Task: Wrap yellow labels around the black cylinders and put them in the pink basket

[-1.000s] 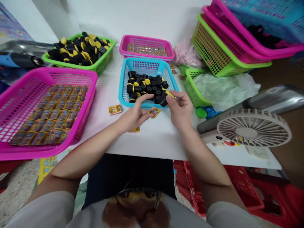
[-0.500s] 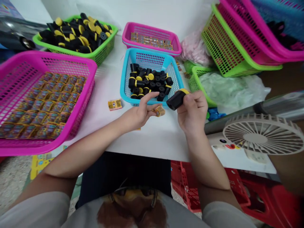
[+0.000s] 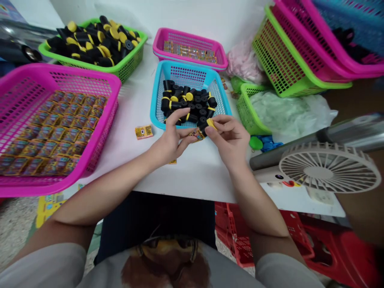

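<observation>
At the far left we see a large pink basket (image 3: 103, 128) with rows of small printed packets (image 3: 57, 134) laid in it. Behind it we have a green basket (image 3: 129, 69) heaped with black and yellow pieces (image 3: 96, 44). Next to the right, a small stack of printed slips (image 3: 144, 132) lies on the white worktop (image 3: 198, 178). Our left hand (image 3: 173, 141) comes in with its index finger raised, thumb and another finger pinched on a printed wrapper (image 3: 196, 135), just in front of a blue basket (image 3: 187, 72) of more black pieces. Beyond that basket we see a smaller pink basket (image 3: 192, 60). The wrapper meets the end of a black cylinder (image 3: 202, 127) with a yellow cap; we cannot tell whether it goes around it. Our right hand (image 3: 231, 138) has its thumb and fingers closed on the capped end. Farther right we find another green basket (image 3: 249, 114) holding a clear plastic bag (image 3: 285, 114), then tilted, stacked baskets (image 3: 285, 60) and a handheld fan (image 3: 318, 173).
</observation>
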`<state>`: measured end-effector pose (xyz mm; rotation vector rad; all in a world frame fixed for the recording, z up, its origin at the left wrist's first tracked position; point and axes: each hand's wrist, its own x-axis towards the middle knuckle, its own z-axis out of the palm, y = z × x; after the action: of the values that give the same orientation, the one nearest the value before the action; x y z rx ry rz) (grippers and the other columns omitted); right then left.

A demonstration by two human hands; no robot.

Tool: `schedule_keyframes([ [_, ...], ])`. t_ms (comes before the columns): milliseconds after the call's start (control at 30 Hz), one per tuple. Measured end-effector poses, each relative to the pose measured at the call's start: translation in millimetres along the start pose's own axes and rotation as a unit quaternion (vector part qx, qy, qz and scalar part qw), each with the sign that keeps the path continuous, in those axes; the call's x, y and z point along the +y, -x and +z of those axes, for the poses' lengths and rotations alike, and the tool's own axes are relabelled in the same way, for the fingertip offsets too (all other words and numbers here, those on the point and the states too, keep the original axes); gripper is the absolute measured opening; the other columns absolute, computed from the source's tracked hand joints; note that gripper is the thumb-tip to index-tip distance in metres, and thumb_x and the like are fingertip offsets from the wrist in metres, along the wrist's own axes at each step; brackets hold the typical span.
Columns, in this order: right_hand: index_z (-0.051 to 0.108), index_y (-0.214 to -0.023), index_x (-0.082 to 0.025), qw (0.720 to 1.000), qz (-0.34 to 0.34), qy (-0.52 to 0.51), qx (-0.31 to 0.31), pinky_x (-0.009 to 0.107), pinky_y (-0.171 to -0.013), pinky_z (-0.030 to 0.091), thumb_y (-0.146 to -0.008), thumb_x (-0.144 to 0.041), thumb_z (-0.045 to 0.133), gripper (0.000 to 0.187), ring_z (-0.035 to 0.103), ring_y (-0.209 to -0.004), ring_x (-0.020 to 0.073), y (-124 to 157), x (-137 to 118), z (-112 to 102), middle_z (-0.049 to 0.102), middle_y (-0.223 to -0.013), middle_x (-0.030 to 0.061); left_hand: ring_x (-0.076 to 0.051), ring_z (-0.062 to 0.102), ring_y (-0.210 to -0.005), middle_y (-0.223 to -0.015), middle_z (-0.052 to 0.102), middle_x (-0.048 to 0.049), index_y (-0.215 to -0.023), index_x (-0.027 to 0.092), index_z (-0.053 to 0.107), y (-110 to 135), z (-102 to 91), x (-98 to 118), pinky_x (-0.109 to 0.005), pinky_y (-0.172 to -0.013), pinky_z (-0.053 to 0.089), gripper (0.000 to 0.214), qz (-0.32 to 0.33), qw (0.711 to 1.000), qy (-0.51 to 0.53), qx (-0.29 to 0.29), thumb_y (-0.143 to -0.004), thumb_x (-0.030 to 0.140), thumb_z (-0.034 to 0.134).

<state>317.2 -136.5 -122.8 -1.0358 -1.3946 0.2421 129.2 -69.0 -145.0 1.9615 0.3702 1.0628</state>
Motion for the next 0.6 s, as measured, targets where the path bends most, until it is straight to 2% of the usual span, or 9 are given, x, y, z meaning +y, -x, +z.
schedule_keyframes([
  [100, 0.056, -0.077, -0.027, 1.000, 0.004, 0.006, -0.020, 0.043, -0.087, 0.063, -0.086, -0.055, 0.079, 0.037, 0.072, -0.097, 0.0197, 0.2, -2.3, -0.6, 0.071, -0.100, 0.0027, -0.018, 0.080, -0.096, -0.118, 0.072, -0.0093, -0.155, 0.028, 0.014, 1.2, 1.6, 8.4, -0.036, -0.090, 0.064, 0.084, -0.031, 0.998, 0.053, -0.007, -0.095, 0.046, 0.070],
  [167, 0.056, -0.076, -0.027, 0.998, -0.003, -0.010, -0.057, 0.043, -0.085, 0.063, -0.085, -0.052, 0.080, 0.036, 0.072, -0.097, 0.0198, 0.2, -4.9, -1.3, 0.072, -0.100, 0.0030, -0.016, 0.079, -0.088, -0.107, 0.075, -0.0055, -0.155, 0.029, 0.013, 1.4, 1.8, 15.0, -0.036, -0.089, 0.065, 0.088, -0.041, 0.996, 0.085, -0.005, -0.093, 0.044, 0.073],
  [267, 0.058, -0.075, -0.026, 0.992, 0.008, -0.057, -0.111, 0.039, -0.082, 0.063, -0.084, -0.046, 0.083, 0.033, 0.073, -0.092, 0.0177, -0.3, -8.8, -1.6, 0.074, -0.099, 0.0025, -0.016, 0.078, -0.089, -0.108, 0.076, -0.0057, -0.154, 0.029, 0.017, 1.3, 1.2, 19.4, -0.037, -0.091, 0.065, 0.088, -0.046, 0.994, 0.100, 0.001, -0.090, 0.042, 0.076],
  [367, 0.066, -0.086, -0.027, 0.987, 0.072, -0.083, -0.116, 0.035, -0.078, 0.064, -0.080, -0.050, 0.085, 0.031, 0.073, -0.085, 0.0154, -1.1, -11.3, -0.8, 0.074, -0.094, 0.0009, -0.017, 0.078, -0.099, -0.122, 0.070, -0.0084, -0.151, 0.028, 0.027, 1.7, -0.4, 14.5, -0.036, -0.093, 0.064, 0.080, -0.033, 0.998, 0.059, 0.015, -0.088, 0.040, 0.077],
  [467, 0.072, -0.102, -0.026, 0.973, 0.161, -0.108, -0.125, 0.029, -0.065, 0.062, -0.075, -0.052, 0.089, 0.041, 0.070, -0.071, 0.0127, -1.6, -11.3, -0.7, 0.073, -0.082, -0.0026, -0.017, 0.078, -0.104, -0.136, 0.061, -0.0095, -0.144, 0.028, 0.039, 3.0, -2.3, 8.0, -0.031, -0.092, 0.063, 0.071, -0.008, 0.999, -0.010, 0.047, -0.086, 0.037, 0.078],
  [533, 0.073, -0.103, -0.025, 0.961, 0.203, -0.135, -0.128, 0.027, -0.058, 0.060, -0.073, -0.050, 0.091, 0.043, 0.067, -0.062, 0.0108, -1.7, -9.7, -1.2, 0.072, -0.075, -0.0046, -0.016, 0.079, -0.103, -0.131, 0.064, -0.0069, -0.142, 0.027, 0.040, 3.9, -3.4, 6.9, -0.028, -0.090, 0.062, 0.065, 0.001, 0.999, -0.034, 0.041, -0.087, 0.035, 0.076],
  [600, 0.073, -0.100, -0.023, 0.954, 0.220, -0.161, -0.126, 0.026, -0.056, 0.059, -0.070, -0.048, 0.092, 0.043, 0.065, -0.057, 0.0094, -1.8, -7.1, -1.6, 0.071, -0.074, -0.0052, -0.014, 0.079, -0.098, -0.115, 0.069, -0.0027, -0.142, 0.026, 0.040, 4.2, -4.0, 7.9, -0.025, -0.085, 0.061, 0.062, 0.002, 0.999, -0.038, 0.019, -0.090, 0.034, 0.072],
])
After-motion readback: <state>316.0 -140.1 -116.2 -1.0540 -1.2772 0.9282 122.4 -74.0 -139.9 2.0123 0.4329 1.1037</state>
